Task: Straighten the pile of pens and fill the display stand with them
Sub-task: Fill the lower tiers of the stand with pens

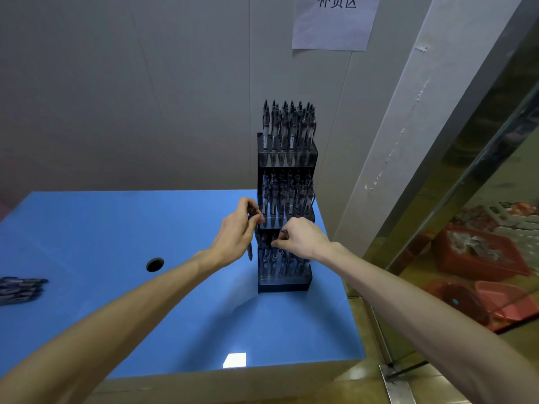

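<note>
A black three-tier display stand [284, 282] stands on the blue table [116, 228] near its right edge. Its top and middle tiers hold several dark pens [287, 126] upright; the bottom tier also holds several. My left hand [237, 233] grips a bunch of pens [250, 252] just left of the stand. My right hand [302, 237] pinches one pen [284, 235] over the bottom tier. A loose pile of pens [19, 288] lies at the table's left edge.
A round hole [155, 264] is in the tabletop left of the stand. The grey wall behind carries a paper sign [335, 21]. Past the table's right edge, a glass pane shows red trays [478, 252].
</note>
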